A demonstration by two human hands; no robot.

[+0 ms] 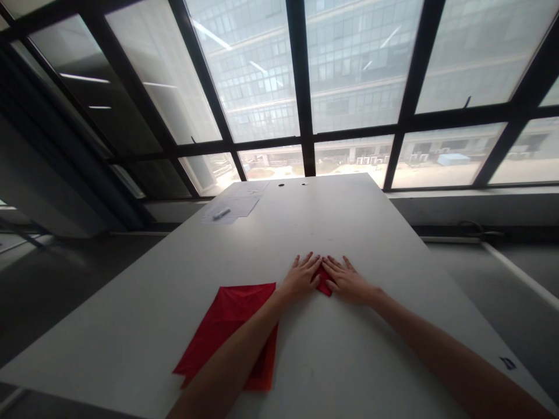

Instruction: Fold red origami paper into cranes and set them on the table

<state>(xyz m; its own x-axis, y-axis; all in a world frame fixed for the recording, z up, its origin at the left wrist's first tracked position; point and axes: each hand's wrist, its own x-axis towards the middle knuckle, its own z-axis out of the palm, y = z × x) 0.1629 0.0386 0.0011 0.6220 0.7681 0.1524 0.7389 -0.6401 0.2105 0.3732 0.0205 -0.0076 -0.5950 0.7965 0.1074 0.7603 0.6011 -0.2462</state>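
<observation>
A small piece of folded red paper (324,284) lies flat on the white table, partly hidden under my fingers. My left hand (302,278) presses on its left side, palm down with the fingers spread. From the right, my right hand (347,282) rests on it in the same way, fingers stretched out. The two hands nearly meet at the paper's far tip. Below my left forearm sits a larger stack of red sheets (227,314), creased on top, with an orange edge showing at its lower right.
The white table (332,227) reaches away toward large dark-framed windows. White papers (240,205) lie at its far left, with a marker-like white stick (222,214) on them. A dark hole (281,185) is near the far edge. A small dark sticker (507,363) marks the right side.
</observation>
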